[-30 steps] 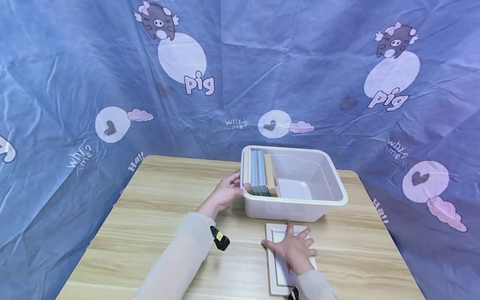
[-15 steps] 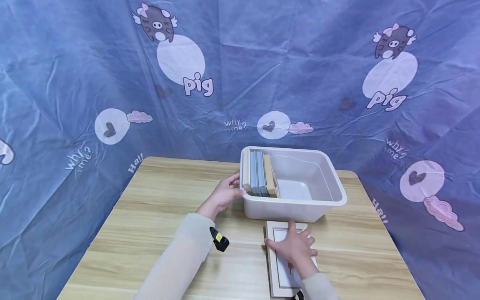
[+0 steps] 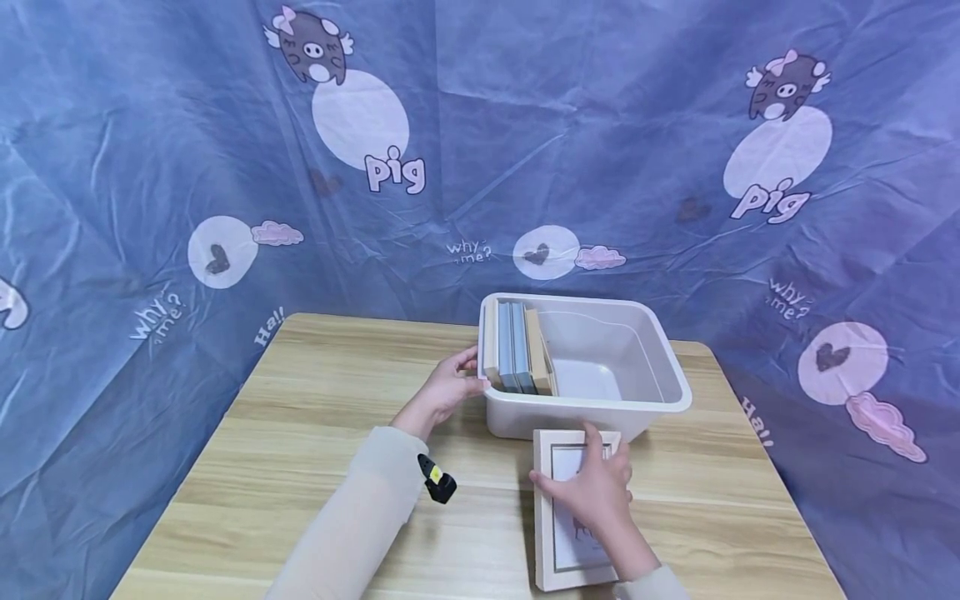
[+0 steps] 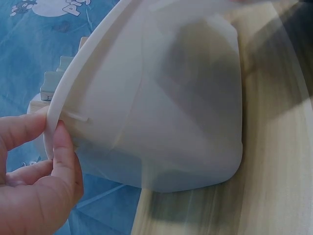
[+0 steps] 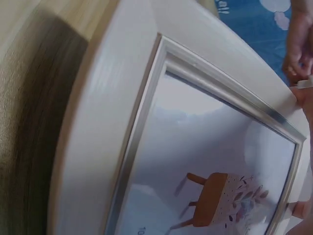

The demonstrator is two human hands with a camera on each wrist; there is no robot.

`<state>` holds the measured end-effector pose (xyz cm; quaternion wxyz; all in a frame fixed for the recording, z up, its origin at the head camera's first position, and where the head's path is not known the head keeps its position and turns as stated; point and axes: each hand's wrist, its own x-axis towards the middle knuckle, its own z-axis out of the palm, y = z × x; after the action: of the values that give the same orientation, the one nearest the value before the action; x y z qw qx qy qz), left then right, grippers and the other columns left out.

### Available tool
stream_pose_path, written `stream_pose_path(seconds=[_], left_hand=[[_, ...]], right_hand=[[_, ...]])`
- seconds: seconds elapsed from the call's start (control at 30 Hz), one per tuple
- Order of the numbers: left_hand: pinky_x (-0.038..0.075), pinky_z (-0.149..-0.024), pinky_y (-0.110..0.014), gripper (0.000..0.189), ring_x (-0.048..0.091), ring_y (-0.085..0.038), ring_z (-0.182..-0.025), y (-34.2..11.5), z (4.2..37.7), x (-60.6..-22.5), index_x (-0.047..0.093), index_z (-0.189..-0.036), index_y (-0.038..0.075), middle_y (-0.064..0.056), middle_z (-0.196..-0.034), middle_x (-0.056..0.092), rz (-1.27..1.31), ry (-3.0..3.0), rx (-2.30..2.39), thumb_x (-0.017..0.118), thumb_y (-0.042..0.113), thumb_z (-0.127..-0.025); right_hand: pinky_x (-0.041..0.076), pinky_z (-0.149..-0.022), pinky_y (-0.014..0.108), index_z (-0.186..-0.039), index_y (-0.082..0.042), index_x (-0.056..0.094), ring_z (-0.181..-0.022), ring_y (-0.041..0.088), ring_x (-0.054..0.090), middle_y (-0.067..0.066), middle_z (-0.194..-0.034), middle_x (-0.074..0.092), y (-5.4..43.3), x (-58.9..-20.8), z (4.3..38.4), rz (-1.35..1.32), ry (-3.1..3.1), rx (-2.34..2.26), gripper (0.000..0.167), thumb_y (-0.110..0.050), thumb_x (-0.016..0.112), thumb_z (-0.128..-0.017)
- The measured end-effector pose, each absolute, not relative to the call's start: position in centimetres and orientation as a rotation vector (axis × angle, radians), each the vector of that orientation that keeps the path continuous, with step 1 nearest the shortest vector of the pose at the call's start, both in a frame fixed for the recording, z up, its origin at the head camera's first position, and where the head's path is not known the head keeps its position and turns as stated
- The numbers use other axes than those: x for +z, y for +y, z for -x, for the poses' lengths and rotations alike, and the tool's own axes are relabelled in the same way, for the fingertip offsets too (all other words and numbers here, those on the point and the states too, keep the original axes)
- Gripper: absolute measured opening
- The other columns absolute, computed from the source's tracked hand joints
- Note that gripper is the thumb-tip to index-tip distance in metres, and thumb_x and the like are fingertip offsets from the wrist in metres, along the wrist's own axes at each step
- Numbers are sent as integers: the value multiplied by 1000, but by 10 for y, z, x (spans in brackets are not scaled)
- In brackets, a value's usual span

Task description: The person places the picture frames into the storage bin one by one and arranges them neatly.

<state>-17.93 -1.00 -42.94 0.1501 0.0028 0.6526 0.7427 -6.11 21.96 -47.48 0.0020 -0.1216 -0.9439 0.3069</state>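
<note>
My left hand [image 3: 447,385] pinches the left rim of a white plastic bin [image 3: 525,417], thumb and fingers on either side of the edge in the left wrist view. Several thin items with tan and blue edges [image 3: 517,346] stand side by side at the bin's left end. In front of the bin, my right hand [image 3: 600,496] grips a cream picture frame [image 3: 546,542] across its width, thumb at the left side, fingers at the right. The frame tilts, its far end raised. A brown chair-like drawing [image 5: 210,198] shows behind its pane.
A wooden table [image 3: 315,433] bears the bin near its far edge. Behind and beside it hangs a blue cloth [image 3: 487,125] with printed pigs. A black wrist camera [image 3: 437,481] sits on the left sleeve.
My right hand has closed its fingers on the picture frame and raised its far end from the table. My left hand stays on the bin rim.
</note>
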Motion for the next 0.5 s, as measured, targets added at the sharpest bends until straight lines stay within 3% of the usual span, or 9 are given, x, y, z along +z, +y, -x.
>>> stream_pose_path(seconds=[0.2, 0.5], left_hand=[[54, -85, -29, 73, 59, -21, -89, -10, 179, -427, 38, -144, 2, -23, -125, 43, -5, 1890, 2121, 61, -18, -79], [54, -84, -30, 72, 59, -20, -89, -10, 179, -425, 37, -144, 1, -23, -125, 43, -16, 1891, 2119, 60, -18, -78]], right_hand=[[37, -88, 72, -147, -20, 25, -126, 63, 17, 38, -146, -4, 220, -463, 53, 274, -2775, 1106, 120, -52, 89, -51], [39, -89, 70, -145, -27, 33, -127, 55, 23, 33, -146, 1, 220, -448, 42, 135, -2583, 1168, 117, -37, 95, -46]])
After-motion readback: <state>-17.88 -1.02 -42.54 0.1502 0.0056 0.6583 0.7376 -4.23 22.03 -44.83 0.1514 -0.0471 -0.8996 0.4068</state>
